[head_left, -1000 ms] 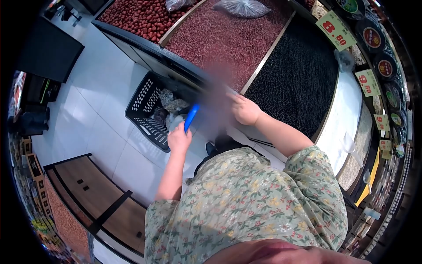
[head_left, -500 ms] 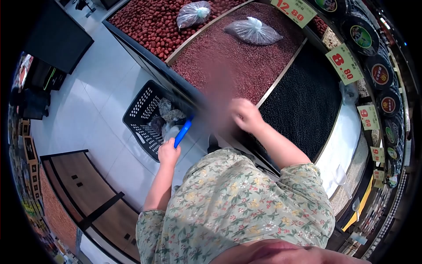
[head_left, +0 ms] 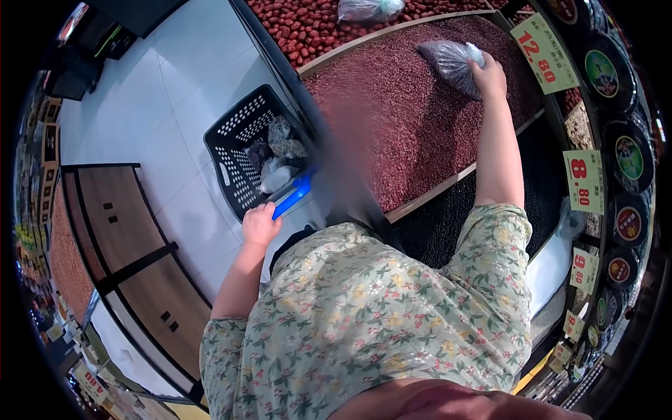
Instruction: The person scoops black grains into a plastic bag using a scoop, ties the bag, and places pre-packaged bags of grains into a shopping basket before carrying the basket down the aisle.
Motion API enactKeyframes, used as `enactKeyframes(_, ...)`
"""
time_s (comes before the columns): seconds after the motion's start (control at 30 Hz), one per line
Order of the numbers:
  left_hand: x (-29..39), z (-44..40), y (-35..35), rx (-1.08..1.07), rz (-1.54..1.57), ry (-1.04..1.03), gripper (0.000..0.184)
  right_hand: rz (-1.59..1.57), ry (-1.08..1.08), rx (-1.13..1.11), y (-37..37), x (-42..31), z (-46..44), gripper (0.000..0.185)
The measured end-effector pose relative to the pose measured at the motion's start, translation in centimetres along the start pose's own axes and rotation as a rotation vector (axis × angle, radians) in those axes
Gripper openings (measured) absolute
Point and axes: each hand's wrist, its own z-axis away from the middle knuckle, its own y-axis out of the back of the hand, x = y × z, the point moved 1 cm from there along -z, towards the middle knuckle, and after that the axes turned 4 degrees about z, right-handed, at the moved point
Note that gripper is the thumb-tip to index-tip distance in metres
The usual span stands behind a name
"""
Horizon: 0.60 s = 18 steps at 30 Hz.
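My right hand (head_left: pixel 490 75) is closed on the knotted top of a clear plastic bag (head_left: pixel 451 64) with dark red contents. The bag leans on the bed of small red beans (head_left: pixel 413 119), near the bin's back. Low on the left, my left hand (head_left: pixel 260 222) is wrapped round the blue handle (head_left: pixel 292 197) of a black perforated basket (head_left: pixel 231 150). Several filled plastic bags (head_left: pixel 280 143) lie inside the basket. A dark blur covers part of the view between my hands.
A bin of red dates (head_left: pixel 301 28) with another knotted bag (head_left: pixel 369 10) adjoins the beans. Black beans (head_left: pixel 437 224) lie on the near side. Price signs (head_left: pixel 544 53) and round-labelled packages (head_left: pixel 630 155) line the right. A wooden cabinet (head_left: pixel 115 210) stands at left.
My right hand has reached up and across from the bin's near edge and taken hold of the bag's knot; the bag now tilts. My left hand still holds the basket handle. The view has shifted.
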Motion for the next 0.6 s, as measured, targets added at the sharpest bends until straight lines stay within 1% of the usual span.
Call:
enactKeyframes(0.07, 0.0, 0.1, 0.1, 0.02, -0.024, -0.034, 0.022, -0.087, -0.03, 0.067, -1.0, 1.2, -1.3, 0.044)
enactKeyframes(0.13, 0.0, 0.1, 0.2, 0.024, -0.007, -0.022, 0.021, -0.29, -0.043, 0.138, -0.7, 2.2, -1.5, 0.044)
enactKeyframes(0.2, 0.5, 0.0, 0.0, 0.011, -0.006, -0.035, 0.02, -0.763, -0.193, 0.08, -1.8, 3.9, -2.0, 0.036)
enactKeyframes(0.23, 0.5, -0.1, 0.2, 0.007, 0.01, -0.041, 0.019, -0.923, -0.174, 0.099, -2.6, 5.3, -2.6, 0.029)
enactKeyframes(0.27, 0.8, -0.1, 0.5, 0.013, 0.009, -0.043, 0.019, -0.959, -0.102, 0.154, -1.3, 4.8, -1.4, 0.028)
enactKeyframes(0.3, 0.6, -0.1, 0.5, 0.009, 0.016, -0.056, 0.019, -1.039, -0.093, 0.169, -0.2, 4.3, -0.5, 0.027)
enactKeyframes(0.33, 0.6, -0.2, 0.6, -0.008, 0.039, -0.065, 0.02, -1.193, -0.098, 0.238, 1.0, 3.4, 0.6, 0.024)
enactKeyframes(0.4, 0.8, -0.1, 0.5, -0.033, 0.044, -0.05, 0.02, -1.227, -0.022, 0.269, 2.6, 4.3, 1.0, 0.027)
enactKeyframes(0.43, 0.5, -0.1, 0.4, -0.001, 0.047, -0.077, 0.02, -1.238, -0.013, 0.293, 3.5, 4.5, 1.3, 0.027)
enactKeyframes(0.47, 0.3, -0.1, 0.4, -0.026, 0.056, -0.072, 0.019, -1.247, -0.006, 0.326, 4.4, 4.3, 1.9, 0.027)
enactKeyframes(0.53, -0.1, 0.1, 0.0, 0.012, 0.108, -0.085, 0.02, -1.206, 0.024, 0.364, 7.2, 2.1, 4.6, 0.027)
enactKeyframes(0.6, -0.2, 0.1, 0.0, 0.004, 0.119, -0.074, 0.02, -1.216, 0.056, 0.392, 9.5, 0.2, 6.8, 0.028)
